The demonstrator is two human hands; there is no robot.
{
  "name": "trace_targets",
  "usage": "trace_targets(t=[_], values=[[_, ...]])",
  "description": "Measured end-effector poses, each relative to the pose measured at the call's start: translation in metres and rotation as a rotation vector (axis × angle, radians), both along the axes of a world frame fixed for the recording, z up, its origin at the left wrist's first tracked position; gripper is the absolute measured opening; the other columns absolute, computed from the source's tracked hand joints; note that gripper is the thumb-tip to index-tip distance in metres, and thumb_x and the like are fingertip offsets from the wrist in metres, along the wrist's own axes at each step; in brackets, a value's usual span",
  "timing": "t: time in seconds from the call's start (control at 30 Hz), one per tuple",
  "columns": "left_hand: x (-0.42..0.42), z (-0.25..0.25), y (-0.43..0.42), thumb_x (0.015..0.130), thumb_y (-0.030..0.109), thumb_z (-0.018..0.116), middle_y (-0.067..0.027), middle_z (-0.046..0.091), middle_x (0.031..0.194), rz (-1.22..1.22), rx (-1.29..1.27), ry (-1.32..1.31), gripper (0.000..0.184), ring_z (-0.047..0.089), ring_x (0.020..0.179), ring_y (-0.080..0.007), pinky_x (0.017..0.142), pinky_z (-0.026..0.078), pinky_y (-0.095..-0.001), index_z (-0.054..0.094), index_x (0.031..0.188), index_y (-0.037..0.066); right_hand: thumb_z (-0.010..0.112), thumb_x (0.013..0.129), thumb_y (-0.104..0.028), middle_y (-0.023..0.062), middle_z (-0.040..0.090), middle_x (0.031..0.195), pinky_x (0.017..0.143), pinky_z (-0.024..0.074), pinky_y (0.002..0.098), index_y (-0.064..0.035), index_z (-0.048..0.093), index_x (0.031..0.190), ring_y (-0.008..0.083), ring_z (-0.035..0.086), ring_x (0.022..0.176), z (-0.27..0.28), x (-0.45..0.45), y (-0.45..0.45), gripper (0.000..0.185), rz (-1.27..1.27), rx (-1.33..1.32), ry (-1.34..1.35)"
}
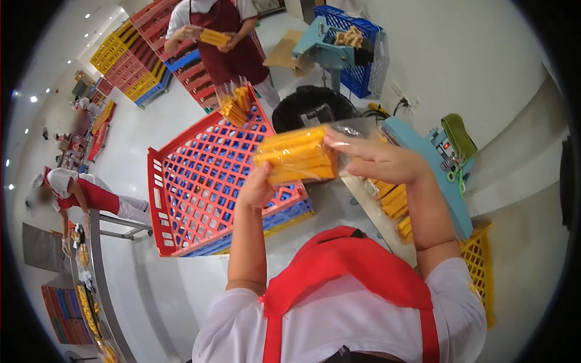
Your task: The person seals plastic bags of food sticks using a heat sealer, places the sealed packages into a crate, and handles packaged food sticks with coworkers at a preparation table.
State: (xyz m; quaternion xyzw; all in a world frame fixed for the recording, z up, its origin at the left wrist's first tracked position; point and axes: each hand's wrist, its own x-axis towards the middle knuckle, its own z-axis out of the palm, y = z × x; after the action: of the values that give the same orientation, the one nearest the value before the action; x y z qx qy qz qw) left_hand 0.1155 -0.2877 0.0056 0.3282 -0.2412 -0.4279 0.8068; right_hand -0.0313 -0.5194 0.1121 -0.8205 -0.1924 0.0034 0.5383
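Observation:
In front of my chest is a clear plastic bag of orange-yellow sticks (296,157), apparently food, held level between both hands. My left hand (254,189) grips its lower left end, thumb pressed on the front. At the opposite end, my right hand (381,158) has its fingers and thumb around the loose clear film; the fingertips reach the sticks. Below my right forearm, more bagged yellow sticks (393,206) lie on a pale ledge beside a light blue sealing machine (404,136) with a red light. A red lattice crate (206,175) stands to the left of the bag.
Filled bags (233,109) sit at the crate's far corner. Beyond, a person in a maroon apron (221,54) holds another bag. Behind my bag stands a black bin (315,106), near a second blue machine (327,51). A yellow crate (478,260) is at right.

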Motion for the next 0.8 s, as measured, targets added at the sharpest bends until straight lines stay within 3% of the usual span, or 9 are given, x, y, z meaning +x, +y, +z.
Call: trace_targets(t=[0.1,0.17,0.27,0.33,0.43,0.57,0.63,0.7,0.8], values=[[-0.002,0.0,0.002,0.082,0.031,0.057,-0.0114,0.045,0.122,-0.031,-0.037,0.093,0.055,0.046,0.111,-0.0261,0.089,0.042,-0.0409,0.034,0.125,0.006,0.044,0.089,-0.026,0.0186,0.035,0.133,0.097,0.0292,0.0291,-0.0007,0.045,0.122,0.0234,0.031,0.125,0.009,0.007,0.001,0.042,-0.046,0.001,0.057],[0.0,-0.004,0.01,0.081,0.031,0.058,-0.0132,0.037,0.129,0.026,0.028,0.079,0.063,0.042,0.115,-0.0273,0.092,0.039,-0.04,0.027,0.13,0.007,0.044,0.089,-0.026,0.0179,0.048,0.121,0.092,0.0352,0.028,0.0027,0.051,0.114,0.0222,0.044,0.114,0.013,0.01,0.011,0.039,-0.109,-0.025,-0.029],[-0.019,0.01,0.007,0.066,0.026,0.072,-0.0179,0.018,0.138,0.476,0.527,-0.874,0.097,0.02,0.128,-0.0318,0.103,0.019,-0.0387,0.009,0.136,0.003,0.044,0.088,-0.025,0.0139,0.059,0.102,0.082,0.0414,0.0273,0.0051,0.056,0.103,0.0193,0.055,0.094,0.023,0.017,0.025,0.036,-0.162,-0.027,0.058],[-0.056,0.035,-0.002,0.056,0.022,0.078,-0.0208,0.026,0.133,0.518,0.662,-1.425,0.106,0.026,0.124,-0.0319,0.1,0.025,-0.0398,0.011,0.135,0.001,0.046,0.088,-0.02,0.0143,0.059,0.104,0.085,0.0407,0.027,0.0045,0.057,0.104,0.018,0.055,0.095,0.027,0.024,0.035,0.032,-0.127,-0.245,0.262],[-0.064,0.022,-0.017,0.054,0.02,0.079,-0.0208,0.034,0.126,0.772,0.803,-1.515,0.105,0.032,0.119,-0.0314,0.097,0.029,-0.0398,0.013,0.134,-0.001,0.048,0.086,-0.015,0.0101,0.062,0.096,0.079,0.043,0.0247,0.0047,0.057,0.105,0.0143,0.057,0.086,0.007,0.042,0.043,0.029,-0.041,0.012,0.171],[-0.056,0.027,-0.006,0.055,0.021,0.077,-0.0186,0.038,0.122,0.831,0.748,-1.341,0.102,0.037,0.115,-0.0323,0.096,0.03,-0.0398,0.016,0.133,-0.001,0.054,0.082,-0.011,0.0063,0.063,0.086,0.072,0.0451,0.0241,0.0027,0.06,0.093,0.0117,0.058,0.079,0.018,0.043,0.05,0.019,-0.21,0.243,-0.055],[-0.05,0.032,0.001,0.06,0.016,0.072,-0.0152,0.038,0.122,0.827,0.477,-0.95,0.101,0.04,0.113,-0.0269,0.094,0.034,-0.036,0.006,0.135,0.001,0.058,0.08,-0.006,0.0064,0.062,0.079,0.069,0.0458,0.0224,0.0007,0.061,0.086,0.0113,0.059,0.074,0.03,0.047,0.042,0.01,-0.412,0.606,-0.197],[-0.042,0.037,0.013,0.063,0.014,0.07,-0.0134,0.038,0.123,0.826,0.342,-0.762,0.101,0.042,0.112,-0.0242,0.093,0.035,-0.0341,0.001,0.136,0.002,0.056,0.083,-0.014,0.0061,0.062,0.072,0.066,0.0451,0.023,-0.0006,0.06,0.085,0.0122,0.057,0.064,-0.015,0.079,-0.013,0.014,-0.217,0.753,-0.224],[-0.039,0.045,0.025,0.067,0.009,0.066,-0.0116,0.034,0.127,0.544,-0.022,-0.26,0.1,0.038,0.115,-0.0221,0.095,0.033,-0.0336,-0.004,0.138,0.012,0.052,0.086,-0.024,0.0056,0.062,0.078,0.067,0.0436,0.0246,-0.0017,0.06,0.091,0.0118,0.055,0.066,-0.061,0.091,0.019,0.024,-0.421,0.669,0.199]])
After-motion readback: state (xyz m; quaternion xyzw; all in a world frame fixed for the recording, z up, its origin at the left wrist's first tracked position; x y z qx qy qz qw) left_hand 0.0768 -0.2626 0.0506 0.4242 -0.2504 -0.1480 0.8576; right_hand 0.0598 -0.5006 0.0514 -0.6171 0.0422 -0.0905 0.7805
